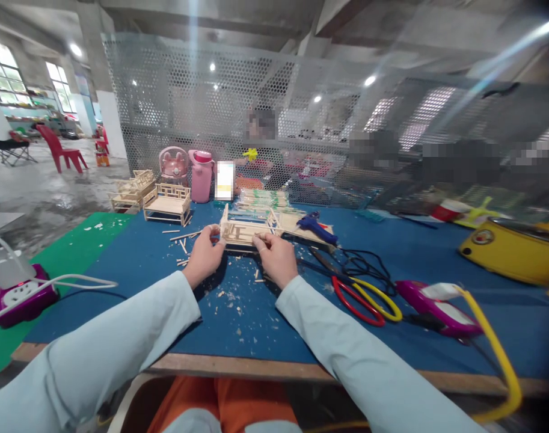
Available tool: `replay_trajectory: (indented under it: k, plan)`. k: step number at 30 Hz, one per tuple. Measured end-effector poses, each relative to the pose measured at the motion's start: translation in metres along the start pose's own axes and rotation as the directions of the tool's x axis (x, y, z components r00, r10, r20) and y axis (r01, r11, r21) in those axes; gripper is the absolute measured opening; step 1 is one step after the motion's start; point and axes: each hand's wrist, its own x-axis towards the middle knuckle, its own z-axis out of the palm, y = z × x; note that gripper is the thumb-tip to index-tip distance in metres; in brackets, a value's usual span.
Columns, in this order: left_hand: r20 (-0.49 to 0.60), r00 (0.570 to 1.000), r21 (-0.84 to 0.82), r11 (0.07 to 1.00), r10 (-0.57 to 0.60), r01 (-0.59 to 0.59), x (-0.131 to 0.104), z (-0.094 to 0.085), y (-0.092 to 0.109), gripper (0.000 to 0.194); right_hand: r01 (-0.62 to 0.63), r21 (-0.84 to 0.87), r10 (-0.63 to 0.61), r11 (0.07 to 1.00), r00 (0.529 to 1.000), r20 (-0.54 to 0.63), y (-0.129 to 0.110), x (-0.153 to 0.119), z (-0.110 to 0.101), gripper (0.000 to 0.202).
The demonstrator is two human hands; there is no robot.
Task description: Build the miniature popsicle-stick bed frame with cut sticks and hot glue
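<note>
A small bench frame made of thin wooden sticks [245, 231] stands on the blue work mat [238, 300] in front of me. My left hand [205, 257] is closed on its left end, thumb and fingers around the corner post. At the front right of the frame, my right hand [278, 260] is closed in a pinch on its edge; whether a separate small stick is between those fingertips is hidden. Cut sticks [183, 245] and wood crumbs lie around the frame. Just behind my right hand rests a blue glue gun [317, 230].
Similar stick benches [167, 203] stand back left, beside a pink flask [201, 175] and a lit phone [224, 180]. Red-and-yellow-handled cutters [362, 304], a purple power strip [439, 308] and a yellow container [513, 249] lie right. A perforated metal screen [188, 108] rises behind; people sit beyond it.
</note>
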Motion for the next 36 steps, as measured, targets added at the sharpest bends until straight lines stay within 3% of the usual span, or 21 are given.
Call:
replay_trajectory:
  k: [11,36]
  plan:
    - [0.033,0.999,0.045,0.998,0.034,-0.036,0.0002,0.0001,-0.0022,0.027,0.019,0.045,-0.018,0.999,1.000,-0.025,0.0016,0.0001,-0.0005,0.025]
    - [0.026,1.000,-0.007,1.000,-0.002,0.002,-0.0024,-0.0010,-0.0013,0.028,0.031,0.005,-0.031,1.000,0.999,-0.023,0.0043,-0.0007,0.0032,0.022]
